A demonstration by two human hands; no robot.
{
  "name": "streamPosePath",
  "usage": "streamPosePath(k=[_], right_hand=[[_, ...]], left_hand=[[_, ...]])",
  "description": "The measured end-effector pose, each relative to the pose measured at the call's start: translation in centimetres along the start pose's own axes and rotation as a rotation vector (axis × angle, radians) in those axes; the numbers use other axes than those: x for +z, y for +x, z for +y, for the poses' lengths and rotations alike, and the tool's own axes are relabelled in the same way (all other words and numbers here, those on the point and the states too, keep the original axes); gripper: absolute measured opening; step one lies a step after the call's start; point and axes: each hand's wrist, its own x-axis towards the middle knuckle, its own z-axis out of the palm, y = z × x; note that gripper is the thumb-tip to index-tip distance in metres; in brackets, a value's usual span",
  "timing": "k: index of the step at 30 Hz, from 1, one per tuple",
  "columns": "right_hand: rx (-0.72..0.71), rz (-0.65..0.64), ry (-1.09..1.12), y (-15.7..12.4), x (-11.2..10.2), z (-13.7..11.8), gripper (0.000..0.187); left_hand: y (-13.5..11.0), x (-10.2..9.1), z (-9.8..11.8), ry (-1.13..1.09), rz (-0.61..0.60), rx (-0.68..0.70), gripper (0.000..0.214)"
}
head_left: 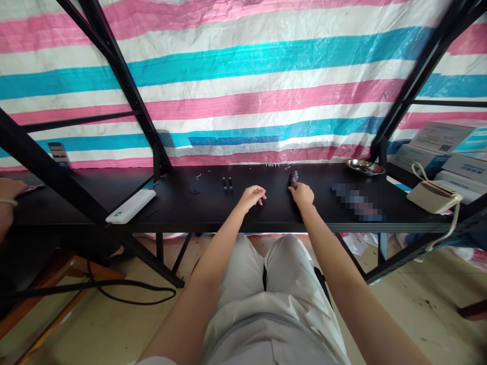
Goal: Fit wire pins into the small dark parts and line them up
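My right hand (pixel 303 194) rests on the black tabletop with its fingers curled inward. Its fingertips are at a small cluster of black pieces (pixel 290 180) and clear tube-like pieces (pixel 296 176). What lies between those fingers is hidden. To its left, my left hand (pixel 253 196) hovers low over the table, loosely bent, fingers apart, and nothing shows in it. Two small black-and-white cylinders (pixel 227 183) stand side by side left of that hand. Toward the back edge, several tiny white pieces (pixel 272 165) form a row.
A round metal dish (pixel 365 167) sits back right, near a blurred-out patch (pixel 357 203). The white oblong device (pixel 131 206) lies left by the black frame post (pixel 129 91). At right are a beige pouch (pixel 433 196) and stacked boxes (pixel 443 147). Another person's hand (pixel 13 190) shows far left.
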Motion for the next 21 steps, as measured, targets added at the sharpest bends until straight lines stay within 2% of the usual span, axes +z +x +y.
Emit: streamPosePath(k=[7,21], right_hand=[[0.079,-0.006,-0.027,0.09,-0.43,0.54,0.028],[0.085,-0.025,-0.039,-0.13,-0.62,0.17,0.029]], left_hand=[[0.07,0.00,-0.17,0.009,-0.003,-0.006,0.012],[-0.25,0.05,0.32,0.006,0.002,-0.008,0.011]])
